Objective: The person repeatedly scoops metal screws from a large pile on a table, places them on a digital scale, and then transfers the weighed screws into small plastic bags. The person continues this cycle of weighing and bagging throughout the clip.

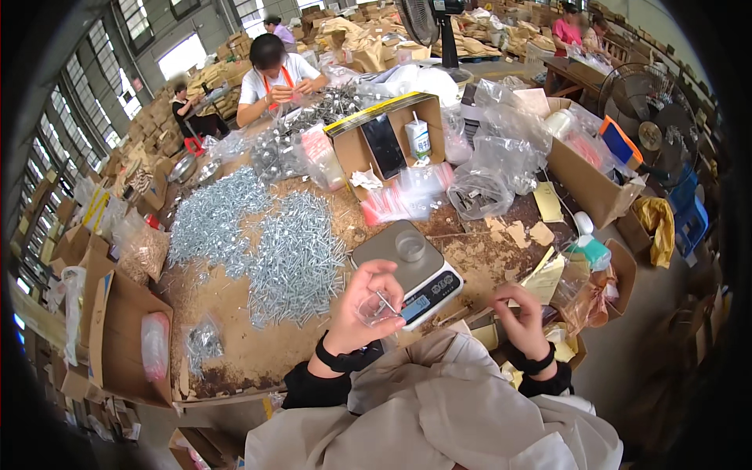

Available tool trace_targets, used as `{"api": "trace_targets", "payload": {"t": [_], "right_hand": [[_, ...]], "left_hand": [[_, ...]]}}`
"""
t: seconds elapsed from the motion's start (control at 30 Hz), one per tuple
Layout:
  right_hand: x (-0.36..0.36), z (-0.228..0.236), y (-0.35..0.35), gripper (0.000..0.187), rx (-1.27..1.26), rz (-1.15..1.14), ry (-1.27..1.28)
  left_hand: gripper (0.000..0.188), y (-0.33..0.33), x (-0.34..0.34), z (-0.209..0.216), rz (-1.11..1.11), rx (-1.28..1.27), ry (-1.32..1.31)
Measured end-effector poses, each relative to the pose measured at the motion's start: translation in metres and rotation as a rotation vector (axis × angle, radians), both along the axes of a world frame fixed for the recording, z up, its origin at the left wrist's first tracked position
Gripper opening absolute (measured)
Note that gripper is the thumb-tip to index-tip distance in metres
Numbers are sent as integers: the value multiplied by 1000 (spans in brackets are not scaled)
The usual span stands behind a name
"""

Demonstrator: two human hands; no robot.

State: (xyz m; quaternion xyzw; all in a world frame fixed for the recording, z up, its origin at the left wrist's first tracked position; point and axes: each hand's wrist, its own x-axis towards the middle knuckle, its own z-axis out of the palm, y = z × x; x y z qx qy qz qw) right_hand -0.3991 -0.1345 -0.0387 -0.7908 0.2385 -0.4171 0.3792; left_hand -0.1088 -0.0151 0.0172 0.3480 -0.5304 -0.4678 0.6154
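In my left hand (356, 313), closed near the scale's front edge, is a small clear plastic cup or bag (370, 310); I cannot tell which. A thin metal screw (387, 302) shows at it. My right hand (523, 323) hovers to the right of the scale, fingers loosely bent and slightly apart, with nothing visible in them. Between and beyond the hands sits the digital scale (450, 283), its display partly behind my left fingers. A clear round dish (410, 246) rests on its grey plate. Left of the scale lies a large heap of silvery screws (294, 258).
An open carton (429, 129) holding a phone (383, 146) and a drink carton (417, 137) stands behind the scale, with clear bags (407, 196) before it. A cardboard box (129, 333) stands at left, another (595, 184) at right. A co-worker (274, 78) sits across the table.
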Motion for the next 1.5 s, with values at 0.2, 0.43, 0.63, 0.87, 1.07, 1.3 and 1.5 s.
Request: {"api": "trace_targets", "payload": {"t": [0.2,0.43,0.63,0.87,1.07,1.3,1.5], "right_hand": [[53,59,47,34,-452,367,-143],[50,52,81,34,-475,557,-156],[53,61,91,22,-517,534,-157],[78,75,77,13,-562,456,-133],[115,70,55,11,-477,545,-157],[161,62,28,13,-431,588,-125],[204,60,-7,15,-276,669,-104]], "left_hand": [[91,37,-56,-7,-16,69,116],[94,86,-93,-13,91,68,58],[96,100,-94,-3,72,52,74],[68,95,-75,-7,318,-72,-118],[14,93,-43,-7,573,-49,-345],[9,69,9,-14,571,1,-447],[9,37,53,-10,480,-116,-543]]}}
